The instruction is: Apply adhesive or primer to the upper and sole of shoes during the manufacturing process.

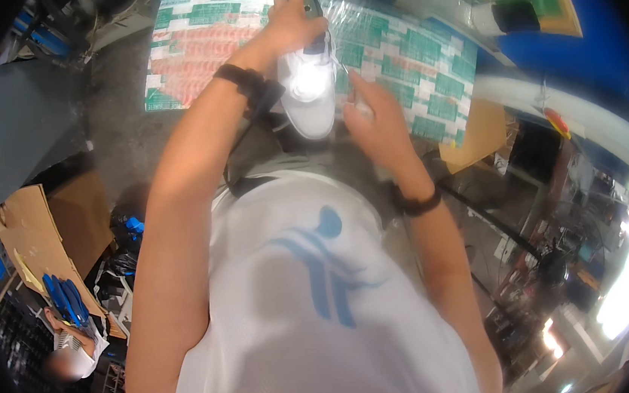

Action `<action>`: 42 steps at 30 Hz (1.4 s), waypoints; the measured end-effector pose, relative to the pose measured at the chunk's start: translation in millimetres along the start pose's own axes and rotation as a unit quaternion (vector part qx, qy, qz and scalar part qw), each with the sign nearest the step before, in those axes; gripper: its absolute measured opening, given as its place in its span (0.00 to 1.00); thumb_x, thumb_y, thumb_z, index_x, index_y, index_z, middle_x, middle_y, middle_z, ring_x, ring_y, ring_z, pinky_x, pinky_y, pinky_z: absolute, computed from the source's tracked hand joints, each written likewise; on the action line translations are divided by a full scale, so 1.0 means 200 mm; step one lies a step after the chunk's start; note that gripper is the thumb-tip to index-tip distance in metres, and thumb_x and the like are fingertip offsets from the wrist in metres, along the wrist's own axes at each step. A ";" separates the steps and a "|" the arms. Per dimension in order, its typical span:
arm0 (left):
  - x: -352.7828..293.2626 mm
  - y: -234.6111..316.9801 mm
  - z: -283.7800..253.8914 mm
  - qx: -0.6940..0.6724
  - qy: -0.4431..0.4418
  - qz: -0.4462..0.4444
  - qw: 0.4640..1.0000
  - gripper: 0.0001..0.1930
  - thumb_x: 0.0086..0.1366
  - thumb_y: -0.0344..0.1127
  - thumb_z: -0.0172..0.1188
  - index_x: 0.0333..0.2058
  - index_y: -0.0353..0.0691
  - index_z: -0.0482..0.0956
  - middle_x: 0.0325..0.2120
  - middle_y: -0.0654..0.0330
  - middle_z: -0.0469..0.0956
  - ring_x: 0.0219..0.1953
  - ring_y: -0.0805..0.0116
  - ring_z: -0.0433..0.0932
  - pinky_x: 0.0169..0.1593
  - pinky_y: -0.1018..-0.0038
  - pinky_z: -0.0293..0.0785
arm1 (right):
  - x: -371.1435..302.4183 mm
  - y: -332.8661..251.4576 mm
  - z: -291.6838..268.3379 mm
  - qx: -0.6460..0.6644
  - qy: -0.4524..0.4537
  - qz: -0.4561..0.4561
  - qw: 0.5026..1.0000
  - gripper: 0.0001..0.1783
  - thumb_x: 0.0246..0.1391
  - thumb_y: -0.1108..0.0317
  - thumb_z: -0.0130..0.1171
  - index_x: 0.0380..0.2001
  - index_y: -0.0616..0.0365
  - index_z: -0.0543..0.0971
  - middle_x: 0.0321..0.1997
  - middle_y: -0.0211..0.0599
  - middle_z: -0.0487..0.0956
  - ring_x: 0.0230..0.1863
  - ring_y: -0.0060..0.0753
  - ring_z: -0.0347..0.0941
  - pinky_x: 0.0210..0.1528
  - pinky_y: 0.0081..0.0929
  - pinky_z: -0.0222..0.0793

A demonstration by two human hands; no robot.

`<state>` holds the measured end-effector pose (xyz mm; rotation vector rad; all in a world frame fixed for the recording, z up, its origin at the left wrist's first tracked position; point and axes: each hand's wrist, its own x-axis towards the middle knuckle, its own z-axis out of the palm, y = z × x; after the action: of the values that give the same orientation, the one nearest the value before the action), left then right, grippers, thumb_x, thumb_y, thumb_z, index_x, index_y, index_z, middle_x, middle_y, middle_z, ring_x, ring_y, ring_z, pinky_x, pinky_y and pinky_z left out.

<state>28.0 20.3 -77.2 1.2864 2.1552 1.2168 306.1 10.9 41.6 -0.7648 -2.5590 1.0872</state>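
The left hand [296,18] is clamped over the heel end of a white shoe [310,87], fingers curled round a dark part there. The right hand [371,119] touches the shoe's side just right of it, fingers drawn together; what they pinch is unclear. Beyond both hands lies a green-and-red patterned work mat [422,57]; brown cardboard [37,223] sits far left.

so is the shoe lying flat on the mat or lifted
Cannot tell: the white shoe is gripped by the left hand over the mat, the right hand alongside.
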 end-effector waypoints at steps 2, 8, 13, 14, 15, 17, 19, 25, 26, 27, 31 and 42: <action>-0.04 0.00 0.01 0.019 0.012 0.031 0.999 0.46 0.59 0.41 0.74 0.74 0.30 0.67 0.58 0.39 0.83 0.60 0.41 0.83 0.65 0.56 0.79 | -0.04 -0.01 -0.01 0.062 0.010 0.044 0.997 0.38 0.58 0.62 0.69 0.70 0.66 0.77 0.49 0.49 0.83 0.52 0.56 0.81 0.56 0.46 0.77; -0.04 0.05 -0.01 0.046 -0.005 -0.018 0.999 0.47 0.59 0.42 0.74 0.75 0.34 0.66 0.66 0.34 0.76 0.63 0.37 0.80 0.65 0.56 0.79 | 0.09 -0.12 0.01 -0.041 0.099 -0.059 0.992 0.39 0.55 0.63 0.70 0.69 0.69 0.77 0.46 0.52 0.82 0.48 0.56 0.81 0.51 0.48 0.77; -0.04 0.05 -0.01 0.010 -0.023 -0.034 0.999 0.47 0.59 0.43 0.74 0.75 0.36 0.67 0.66 0.34 0.75 0.65 0.38 0.79 0.68 0.55 0.78 | 0.11 -0.10 0.05 -0.109 -0.021 -0.008 0.994 0.40 0.54 0.62 0.71 0.68 0.71 0.76 0.46 0.57 0.82 0.48 0.59 0.81 0.49 0.51 0.77; -0.04 0.06 -0.02 0.000 -0.033 -0.047 0.998 0.47 0.59 0.43 0.74 0.75 0.37 0.67 0.66 0.34 0.75 0.65 0.39 0.79 0.68 0.54 0.78 | 0.11 -0.10 0.05 -0.139 -0.033 -0.012 0.990 0.41 0.54 0.61 0.71 0.68 0.71 0.76 0.47 0.59 0.82 0.48 0.60 0.81 0.50 0.52 0.77; -0.02 0.05 -0.03 -0.001 -0.034 -0.047 0.998 0.47 0.59 0.43 0.74 0.75 0.37 0.67 0.66 0.34 0.75 0.65 0.39 0.79 0.68 0.54 0.78 | 0.09 -0.09 0.01 -0.140 -0.033 -0.011 0.990 0.41 0.54 0.61 0.71 0.68 0.71 0.76 0.47 0.59 0.82 0.48 0.60 0.81 0.50 0.52 0.77; 0.00 0.02 -0.09 -0.108 -0.092 -0.044 0.989 0.46 0.59 0.42 0.74 0.75 0.38 0.67 0.66 0.34 0.75 0.65 0.38 0.79 0.67 0.54 0.79 | 0.00 -0.10 -0.07 -0.159 -0.045 -0.076 0.983 0.42 0.53 0.61 0.72 0.69 0.71 0.75 0.46 0.59 0.81 0.47 0.61 0.80 0.50 0.52 0.77; -0.03 0.05 -0.03 -0.024 -0.048 -0.035 0.998 0.46 0.60 0.42 0.73 0.75 0.38 0.67 0.65 0.35 0.76 0.64 0.38 0.80 0.66 0.54 0.80 | -0.17 -0.16 -0.12 -0.145 -0.061 -0.072 0.985 0.42 0.52 0.61 0.72 0.69 0.71 0.75 0.46 0.57 0.81 0.47 0.61 0.79 0.51 0.52 0.77; -0.01 -0.07 -0.01 -0.006 -0.021 0.003 1.000 0.47 0.60 0.43 0.73 0.76 0.38 0.65 0.66 0.34 0.74 0.68 0.36 0.76 0.69 0.51 0.76 | -0.13 -0.19 0.06 -0.109 -0.015 -0.084 0.990 0.44 0.51 0.62 0.73 0.70 0.70 0.74 0.45 0.53 0.79 0.46 0.59 0.78 0.51 0.52 0.75; -0.02 -0.06 -0.01 0.026 -0.009 0.028 0.999 0.48 0.60 0.44 0.73 0.76 0.38 0.64 0.67 0.34 0.74 0.69 0.36 0.75 0.71 0.50 0.75 | -0.08 -0.18 0.10 -0.086 0.002 -0.081 0.993 0.45 0.50 0.61 0.74 0.70 0.70 0.74 0.45 0.52 0.80 0.46 0.59 0.78 0.51 0.51 0.75; -0.03 -0.06 -0.01 0.027 -0.012 0.028 0.999 0.48 0.60 0.44 0.73 0.76 0.38 0.64 0.67 0.34 0.74 0.69 0.36 0.75 0.71 0.50 0.75 | -0.04 -0.16 0.13 -0.084 0.003 -0.078 0.993 0.45 0.50 0.61 0.74 0.70 0.70 0.74 0.45 0.52 0.80 0.46 0.59 0.78 0.51 0.51 0.75; -0.03 0.04 -0.01 -0.032 -0.061 -0.028 0.997 0.47 0.61 0.44 0.73 0.76 0.38 0.65 0.65 0.36 0.76 0.69 0.35 0.74 0.70 0.50 0.74 | 0.01 -0.08 0.22 -0.116 0.029 -0.095 0.988 0.43 0.51 0.63 0.73 0.69 0.69 0.75 0.45 0.51 0.81 0.44 0.59 0.78 0.49 0.52 0.76; 0.00 0.01 -0.07 -0.047 -0.087 -0.031 0.995 0.50 0.61 0.44 0.73 0.79 0.39 0.63 0.70 0.34 0.71 0.72 0.35 0.71 0.73 0.52 0.72 | -0.18 -0.14 0.21 0.130 -0.042 -0.013 0.991 0.38 0.57 0.66 0.70 0.70 0.64 0.77 0.44 0.50 0.81 0.47 0.56 0.79 0.54 0.44 0.76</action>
<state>20.7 14.1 -67.6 1.2297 1.9757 1.1237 306.5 -50.7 31.9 -0.6290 -2.4176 1.4351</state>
